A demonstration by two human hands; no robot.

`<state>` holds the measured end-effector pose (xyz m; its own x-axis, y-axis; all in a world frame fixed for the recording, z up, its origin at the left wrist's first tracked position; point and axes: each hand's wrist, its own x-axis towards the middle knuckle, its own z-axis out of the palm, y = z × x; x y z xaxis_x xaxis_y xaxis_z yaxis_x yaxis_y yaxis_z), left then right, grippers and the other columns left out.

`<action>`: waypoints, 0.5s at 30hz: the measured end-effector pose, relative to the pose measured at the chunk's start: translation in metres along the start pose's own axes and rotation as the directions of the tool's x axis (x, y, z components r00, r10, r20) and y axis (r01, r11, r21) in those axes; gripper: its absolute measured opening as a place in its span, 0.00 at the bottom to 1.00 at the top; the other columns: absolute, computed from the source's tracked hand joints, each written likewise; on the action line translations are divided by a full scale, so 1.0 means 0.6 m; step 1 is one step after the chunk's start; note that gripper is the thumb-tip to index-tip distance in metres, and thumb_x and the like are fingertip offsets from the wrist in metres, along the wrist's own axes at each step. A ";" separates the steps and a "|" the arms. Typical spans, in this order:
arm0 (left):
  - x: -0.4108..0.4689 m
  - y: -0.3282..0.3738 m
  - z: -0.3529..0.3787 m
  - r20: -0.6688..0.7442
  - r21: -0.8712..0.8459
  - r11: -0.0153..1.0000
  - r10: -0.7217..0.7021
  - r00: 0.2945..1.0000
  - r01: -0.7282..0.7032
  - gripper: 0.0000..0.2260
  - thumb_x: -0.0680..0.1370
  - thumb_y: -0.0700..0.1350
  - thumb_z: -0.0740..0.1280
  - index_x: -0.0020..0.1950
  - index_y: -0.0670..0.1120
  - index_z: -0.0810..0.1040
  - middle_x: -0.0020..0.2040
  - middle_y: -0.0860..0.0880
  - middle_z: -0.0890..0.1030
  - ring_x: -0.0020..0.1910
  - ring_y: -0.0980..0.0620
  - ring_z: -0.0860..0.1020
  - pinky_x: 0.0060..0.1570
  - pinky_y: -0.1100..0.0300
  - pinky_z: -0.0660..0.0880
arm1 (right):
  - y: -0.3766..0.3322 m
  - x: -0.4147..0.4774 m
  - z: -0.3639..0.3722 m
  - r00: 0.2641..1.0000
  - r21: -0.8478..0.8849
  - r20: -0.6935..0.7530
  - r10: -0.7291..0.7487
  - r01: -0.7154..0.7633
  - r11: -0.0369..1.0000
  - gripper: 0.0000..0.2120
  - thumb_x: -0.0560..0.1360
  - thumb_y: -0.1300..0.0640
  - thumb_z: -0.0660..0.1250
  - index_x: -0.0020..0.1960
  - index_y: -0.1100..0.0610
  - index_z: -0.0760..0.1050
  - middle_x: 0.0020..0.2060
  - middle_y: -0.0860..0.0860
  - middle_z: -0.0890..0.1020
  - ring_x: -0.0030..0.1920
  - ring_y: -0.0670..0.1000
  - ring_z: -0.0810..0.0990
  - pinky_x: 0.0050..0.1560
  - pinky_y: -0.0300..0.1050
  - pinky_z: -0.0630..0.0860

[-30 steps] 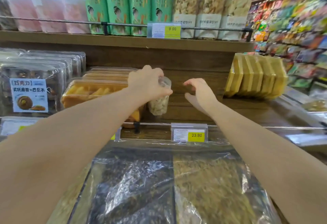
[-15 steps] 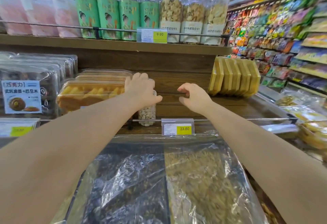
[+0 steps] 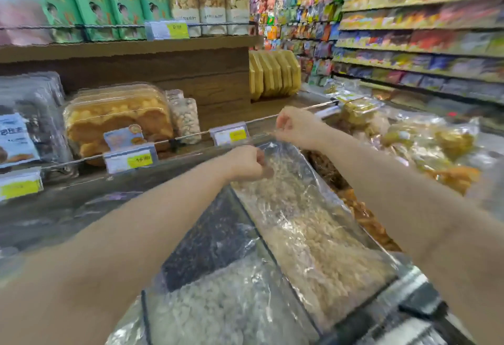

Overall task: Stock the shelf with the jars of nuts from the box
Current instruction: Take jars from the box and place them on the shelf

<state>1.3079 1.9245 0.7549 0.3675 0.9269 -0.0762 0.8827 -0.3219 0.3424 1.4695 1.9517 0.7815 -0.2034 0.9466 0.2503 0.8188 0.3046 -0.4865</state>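
Across the lower middle of the frame run clear-walled bulk bins point(image 3: 260, 238) under crinkled transparent film, one holding dark seeds, the others pale nuts; behind them, filling the left half, stands a brown wooden shelf unit point(image 3: 207, 80), and the right side shows long blurred shelves of colourful packets point(image 3: 409, 17); two bare forearms reach in from the bottom corners over the bins; on the lower wooden board at centre left sits a clear plastic clamshell box of golden pastries point(image 3: 117, 118), and at the upper left stands a row of tall green printed packets point(image 3: 92, 9); flat yellow boxes point(image 3: 272, 74) lean together at the shelf's right end; the left hand point(image 3: 244, 163) hovers over the film near frame centre with its fingers curled into a loose fist, nothing seen in it; the right hand point(image 3: 296, 126) is a little higher and to the right, close to the thin metal rail point(image 3: 191, 134), fingers bent inward and likewise holding nothing visible; the clear plastic jar of pale nuts point(image 3: 186, 119) stands upright on the lower board behind that rail, just right of the pastry box and apart from both hands; a small white-and-yellow price tag point(image 3: 230, 136) hangs on the rail between jar and right hand.
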 end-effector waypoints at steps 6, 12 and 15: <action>-0.092 0.076 0.165 0.161 -0.200 0.965 0.201 0.966 -0.168 0.09 0.74 0.48 0.70 0.43 0.42 0.76 0.36 0.50 0.73 0.38 0.52 0.72 0.32 0.63 0.65 | 0.060 -0.285 0.036 0.918 0.199 -0.189 0.350 -0.313 0.929 0.16 0.72 0.48 0.66 0.55 0.56 0.71 0.40 0.50 0.76 0.39 0.50 0.74 0.43 0.47 0.72; -0.146 0.202 0.341 0.398 -0.300 0.929 0.330 0.856 -0.218 0.07 0.72 0.52 0.70 0.38 0.50 0.76 0.39 0.51 0.77 0.43 0.49 0.78 0.40 0.60 0.71 | 0.147 -0.541 0.045 0.738 0.254 -0.253 0.626 -0.574 0.779 0.11 0.70 0.46 0.66 0.47 0.52 0.71 0.33 0.48 0.74 0.34 0.49 0.72 0.37 0.46 0.68; -0.176 0.275 0.418 0.490 -0.233 0.924 0.380 0.785 -0.302 0.08 0.74 0.52 0.67 0.44 0.48 0.78 0.44 0.50 0.78 0.46 0.50 0.77 0.44 0.59 0.72 | 0.203 -0.655 0.029 0.613 0.279 -0.268 0.744 -0.689 0.668 0.06 0.72 0.56 0.67 0.47 0.52 0.71 0.35 0.49 0.74 0.38 0.51 0.73 0.39 0.43 0.67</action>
<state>1.4880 1.7253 0.5844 0.7673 0.5104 -0.3881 0.6365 -0.5324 0.5581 1.6399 1.6189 0.6093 0.6279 0.7782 0.0155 0.5378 -0.4193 -0.7314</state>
